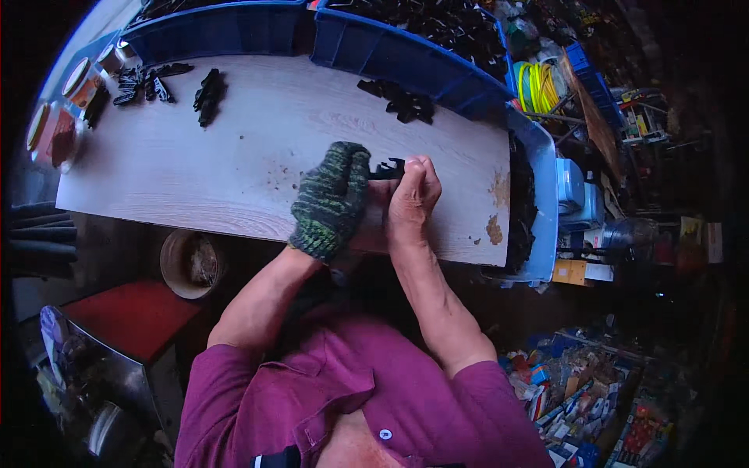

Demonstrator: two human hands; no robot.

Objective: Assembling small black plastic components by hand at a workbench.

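Observation:
Over the near part of the light wood-grain table (257, 156), my two hands meet around a small black plastic part (387, 169). My left hand (334, 191) wears a green and black knitted glove and is closed on the part's left side. Bare and closed, my right hand (413, 191) grips its right side, the thumb on top. My fingers cover much of the part, so its full shape does not show. Beyond my hands lies a loose group of black plastic parts (406, 105). More black parts (209, 97) rest toward the far left.
Two blue crates (406, 58) stand along the table's far edge, the right one heaped with black parts. Jars (78, 84) line the left edge. A light-blue bin (544, 195) adjoins the right edge. A bucket (191, 264) sits below the table, near a red-topped cabinet (129, 316).

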